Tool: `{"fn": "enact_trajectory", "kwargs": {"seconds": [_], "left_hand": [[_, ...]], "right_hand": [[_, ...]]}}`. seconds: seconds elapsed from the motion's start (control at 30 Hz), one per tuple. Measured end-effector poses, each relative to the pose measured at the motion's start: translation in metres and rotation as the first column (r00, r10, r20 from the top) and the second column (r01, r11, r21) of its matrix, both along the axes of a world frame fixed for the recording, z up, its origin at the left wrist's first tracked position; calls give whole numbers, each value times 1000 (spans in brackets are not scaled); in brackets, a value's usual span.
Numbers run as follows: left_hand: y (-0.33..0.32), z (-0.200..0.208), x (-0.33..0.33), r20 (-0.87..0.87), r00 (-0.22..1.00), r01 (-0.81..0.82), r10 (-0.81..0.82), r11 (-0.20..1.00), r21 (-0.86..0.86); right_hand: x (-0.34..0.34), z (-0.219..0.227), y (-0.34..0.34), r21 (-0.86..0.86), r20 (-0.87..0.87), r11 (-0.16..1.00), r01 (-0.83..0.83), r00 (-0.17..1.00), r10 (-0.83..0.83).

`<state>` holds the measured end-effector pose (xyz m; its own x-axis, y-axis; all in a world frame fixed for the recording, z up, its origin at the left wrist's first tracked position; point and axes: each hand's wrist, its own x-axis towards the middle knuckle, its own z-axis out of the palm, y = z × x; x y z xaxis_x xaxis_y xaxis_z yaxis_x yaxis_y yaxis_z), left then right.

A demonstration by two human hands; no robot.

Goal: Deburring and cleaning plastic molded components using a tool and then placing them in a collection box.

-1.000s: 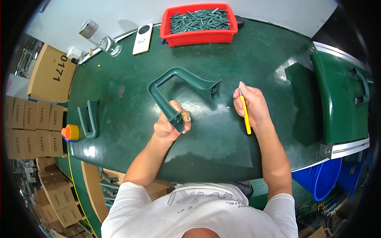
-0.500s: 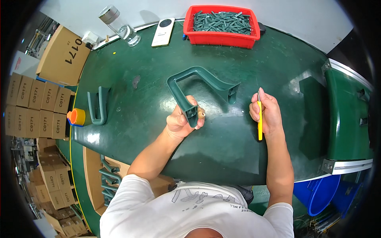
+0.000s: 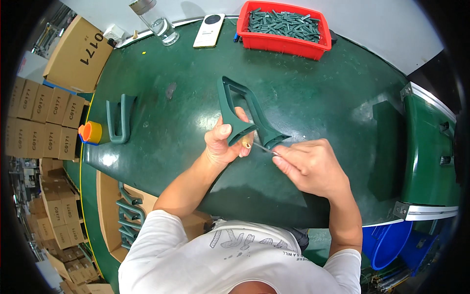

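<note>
My left hand (image 3: 221,146) is closed around one leg of a dark green U-shaped plastic handle (image 3: 225,109), holding it above the bench. Both flared ends of the handle point towards me, its bend away. A tan cover (image 3: 247,143) sits on one of my left fingers. My right hand (image 3: 314,166) is closed on a knife; only its thin metal blade (image 3: 263,146) shows, close to the flared ends, and its yellow grip is hidden in my fist. Whether the blade touches the plastic I cannot tell.
Another green handle (image 3: 121,120) lies on the green bench (image 3: 181,122) beside an orange tape roll (image 3: 92,132). Farther back stand a glass bottle (image 3: 161,27), a phone (image 3: 209,30) and a red bin (image 3: 286,44) of small green pieces. An open carton (image 3: 108,215) below holds several handles.
My right hand has moved left with the knife, bringing its blade to the handle's ends. My left hand has turned the handle so that both ends face me.
</note>
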<state>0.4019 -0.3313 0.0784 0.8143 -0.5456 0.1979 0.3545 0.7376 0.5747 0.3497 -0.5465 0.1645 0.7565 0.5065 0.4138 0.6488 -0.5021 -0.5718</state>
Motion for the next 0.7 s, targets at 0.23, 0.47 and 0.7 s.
{"fn": "enact_trajectory", "kwargs": {"seconds": [0.23,0.47,0.7], "left_hand": [[1,-6,2,56,997,50,-49,998,-30],[1,-7,1,32,999,43,-42,999,-24],[1,-5,-1,22,999,30,-31,999,12]], "right_hand": [[1,4,15,1,0,1000,29,1000,-29],[3,7,18,-25,-54,1000,-11,998,10],[1,7,18,-33,-35,999,-1,999,0]]}}
